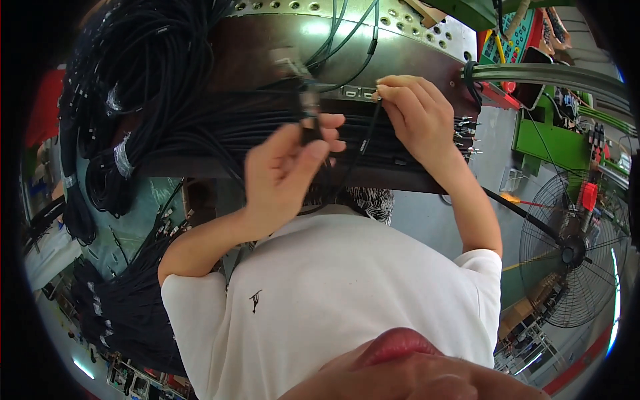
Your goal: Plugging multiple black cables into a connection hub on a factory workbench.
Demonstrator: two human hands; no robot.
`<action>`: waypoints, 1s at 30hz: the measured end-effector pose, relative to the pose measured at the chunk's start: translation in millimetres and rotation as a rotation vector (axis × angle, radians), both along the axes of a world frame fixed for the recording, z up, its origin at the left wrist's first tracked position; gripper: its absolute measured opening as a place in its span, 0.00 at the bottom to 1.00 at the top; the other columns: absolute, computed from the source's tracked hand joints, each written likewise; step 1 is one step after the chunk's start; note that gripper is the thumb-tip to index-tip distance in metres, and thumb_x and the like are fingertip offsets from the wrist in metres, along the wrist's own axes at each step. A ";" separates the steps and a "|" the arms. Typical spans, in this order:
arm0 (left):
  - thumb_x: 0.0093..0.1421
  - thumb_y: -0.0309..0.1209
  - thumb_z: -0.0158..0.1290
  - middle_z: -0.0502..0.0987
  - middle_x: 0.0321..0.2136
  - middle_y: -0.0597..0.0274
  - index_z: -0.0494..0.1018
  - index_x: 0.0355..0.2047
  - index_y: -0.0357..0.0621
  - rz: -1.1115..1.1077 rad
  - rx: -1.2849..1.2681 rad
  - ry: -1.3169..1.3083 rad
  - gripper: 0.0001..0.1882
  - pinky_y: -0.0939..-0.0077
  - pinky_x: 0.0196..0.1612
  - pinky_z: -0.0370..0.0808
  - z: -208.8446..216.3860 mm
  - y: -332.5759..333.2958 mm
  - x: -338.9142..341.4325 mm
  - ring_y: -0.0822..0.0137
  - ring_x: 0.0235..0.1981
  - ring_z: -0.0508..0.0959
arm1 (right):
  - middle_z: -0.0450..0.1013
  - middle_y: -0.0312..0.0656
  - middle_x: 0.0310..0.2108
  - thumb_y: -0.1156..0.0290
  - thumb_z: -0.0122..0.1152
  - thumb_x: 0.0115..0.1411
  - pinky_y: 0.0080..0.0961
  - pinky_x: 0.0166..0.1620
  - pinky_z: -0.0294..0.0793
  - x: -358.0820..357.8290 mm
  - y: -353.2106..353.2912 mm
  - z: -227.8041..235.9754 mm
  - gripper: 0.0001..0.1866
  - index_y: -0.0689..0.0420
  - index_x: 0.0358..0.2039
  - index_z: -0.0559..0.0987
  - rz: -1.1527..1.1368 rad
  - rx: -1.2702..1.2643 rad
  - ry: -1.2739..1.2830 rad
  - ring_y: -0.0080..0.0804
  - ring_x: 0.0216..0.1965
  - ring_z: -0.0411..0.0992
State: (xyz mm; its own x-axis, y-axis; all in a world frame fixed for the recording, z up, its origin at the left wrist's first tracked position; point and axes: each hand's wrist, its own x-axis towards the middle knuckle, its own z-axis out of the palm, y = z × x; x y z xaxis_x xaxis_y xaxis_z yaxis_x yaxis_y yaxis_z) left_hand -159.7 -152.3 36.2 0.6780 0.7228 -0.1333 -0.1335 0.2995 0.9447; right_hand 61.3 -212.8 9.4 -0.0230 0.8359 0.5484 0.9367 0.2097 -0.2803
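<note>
My left hand is closed around a dark, motion-smeared object with light, metallic-looking parts at its upper end; its exact kind is too blurred to tell. My right hand pinches the end of a black cable with thumb and fingertips. That end sits at the right side of a small metal fixture with slots in it, and the fingers partly hide it. From there the cable runs down toward my body. Below both hands, a thick row of black cables lies along the dark bench.
Coiled black cables are piled at the left, bound with clear wrap. A perforated metal plate lines the far side of the dark bench. Bare cable ends stick out at its right edge. A large fan stands on the right.
</note>
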 end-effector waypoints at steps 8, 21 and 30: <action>0.70 0.36 0.46 0.78 0.28 0.55 0.73 0.42 0.35 -0.240 -0.518 0.004 0.15 0.77 0.30 0.78 1.4 12.3 -2.2 0.68 0.24 0.78 | 0.78 0.32 0.34 0.77 0.70 0.45 0.28 0.39 0.75 -29.9 17.5 -6.1 0.08 0.57 0.26 0.79 -0.159 -0.198 0.489 0.34 0.39 0.73; 0.69 0.37 0.47 0.78 0.26 0.56 0.73 0.41 0.35 -0.281 -0.500 0.000 0.15 0.79 0.29 0.77 -1.6 14.5 4.3 0.71 0.23 0.77 | 0.73 0.38 0.37 0.78 0.67 0.48 0.31 0.37 0.74 -13.6 11.9 -1.5 0.14 0.55 0.35 0.75 0.021 -0.151 0.255 0.40 0.38 0.73; 0.70 0.38 0.46 0.80 0.29 0.53 0.73 0.43 0.34 -0.198 -0.190 0.029 0.17 0.77 0.33 0.79 8.3 15.7 4.1 0.69 0.26 0.80 | 0.75 0.38 0.35 0.81 0.66 0.45 0.30 0.37 0.74 -1.5 5.1 9.0 0.14 0.57 0.33 0.76 -0.043 0.166 0.058 0.38 0.37 0.73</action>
